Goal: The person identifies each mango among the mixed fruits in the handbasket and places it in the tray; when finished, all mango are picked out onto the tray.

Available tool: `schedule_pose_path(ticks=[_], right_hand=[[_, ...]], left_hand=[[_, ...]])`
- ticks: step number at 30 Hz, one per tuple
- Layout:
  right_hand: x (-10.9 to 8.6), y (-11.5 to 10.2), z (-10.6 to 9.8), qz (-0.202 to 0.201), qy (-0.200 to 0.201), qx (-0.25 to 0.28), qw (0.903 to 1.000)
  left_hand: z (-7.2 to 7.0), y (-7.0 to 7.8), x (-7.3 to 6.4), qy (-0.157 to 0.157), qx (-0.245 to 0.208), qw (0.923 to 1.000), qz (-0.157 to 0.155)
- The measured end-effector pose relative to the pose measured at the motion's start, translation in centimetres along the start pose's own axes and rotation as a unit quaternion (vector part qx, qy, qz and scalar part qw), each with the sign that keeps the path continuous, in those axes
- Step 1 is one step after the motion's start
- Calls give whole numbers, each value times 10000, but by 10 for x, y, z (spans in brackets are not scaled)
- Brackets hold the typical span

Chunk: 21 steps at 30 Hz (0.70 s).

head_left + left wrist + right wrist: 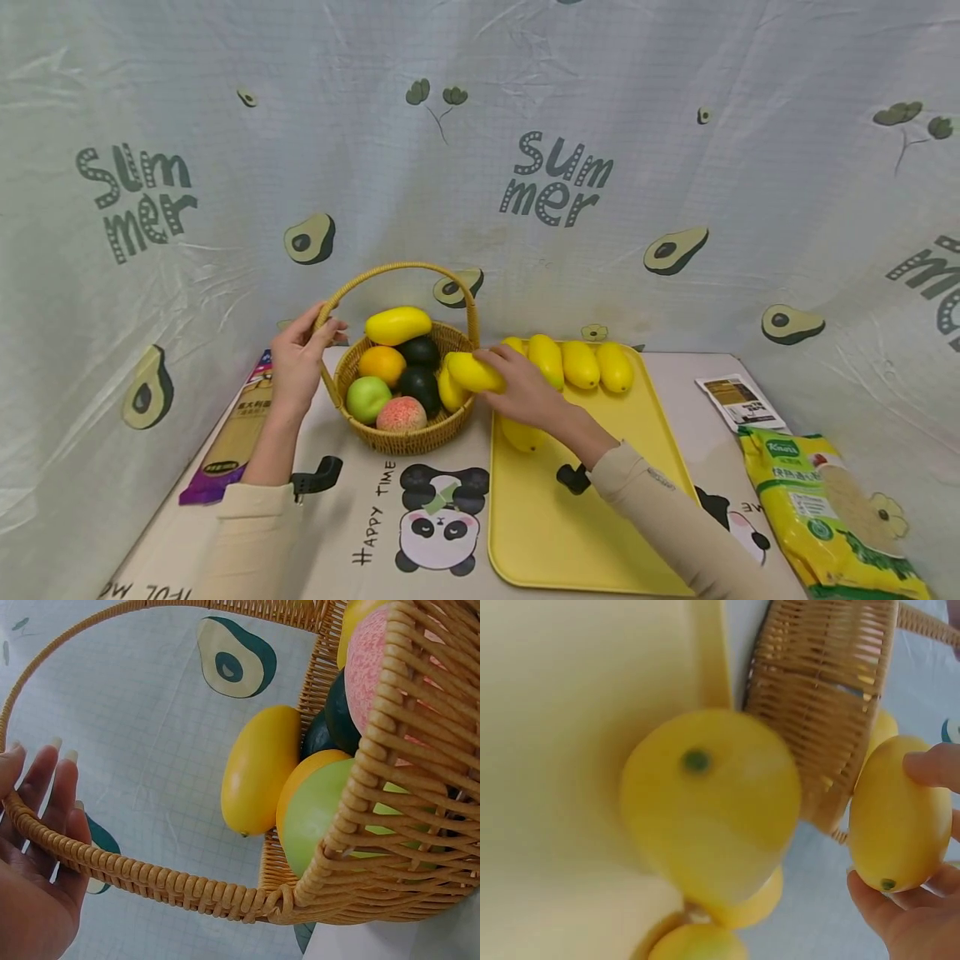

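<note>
My left hand (298,354) holds the arched handle (150,877) of a wicker basket (405,439) at its left side, the thumb on one side and loosely bent fingers on the other. In my right hand (525,387) is a yellow mango (900,817), gripped between thumb and fingers at the basket's right rim. Inside the basket are another mango (397,326), an orange (382,363), a green apple (368,399), a peach (402,414) and dark green avocados (420,390). One more yellow fruit (451,392) lies partly hidden under the held mango.
Right of the basket lies a yellow tray (577,517) with several mangoes (580,364) along its far end. A noodle packet (236,437) is at the left edge. A yellow-green bag (825,508) and a small white sachet (741,402) lie on the right. A printed curtain (480,183) hangs behind.
</note>
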State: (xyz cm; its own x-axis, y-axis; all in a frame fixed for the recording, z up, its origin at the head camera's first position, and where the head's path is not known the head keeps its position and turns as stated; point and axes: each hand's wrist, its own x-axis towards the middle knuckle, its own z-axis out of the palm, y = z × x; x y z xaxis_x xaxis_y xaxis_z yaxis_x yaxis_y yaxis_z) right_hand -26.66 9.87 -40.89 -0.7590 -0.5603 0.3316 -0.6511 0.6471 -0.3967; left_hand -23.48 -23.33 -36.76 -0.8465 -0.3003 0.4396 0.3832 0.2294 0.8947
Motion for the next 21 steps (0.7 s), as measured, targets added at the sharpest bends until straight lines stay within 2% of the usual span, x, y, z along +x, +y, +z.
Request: schedule_pose_path(ticks=[9,16,21], right_hand=[[-26,21,-10,181,329,-126,9992],[-49,34,-16,399,511,-26,9979],[-63,41,-19,411,723,-96,9965]], left_hand=[[0,-1,-1,32,-21,10000,5],[1,-2,0,52,104,9999,40],[1,-1,1,62,124,9998,111]])
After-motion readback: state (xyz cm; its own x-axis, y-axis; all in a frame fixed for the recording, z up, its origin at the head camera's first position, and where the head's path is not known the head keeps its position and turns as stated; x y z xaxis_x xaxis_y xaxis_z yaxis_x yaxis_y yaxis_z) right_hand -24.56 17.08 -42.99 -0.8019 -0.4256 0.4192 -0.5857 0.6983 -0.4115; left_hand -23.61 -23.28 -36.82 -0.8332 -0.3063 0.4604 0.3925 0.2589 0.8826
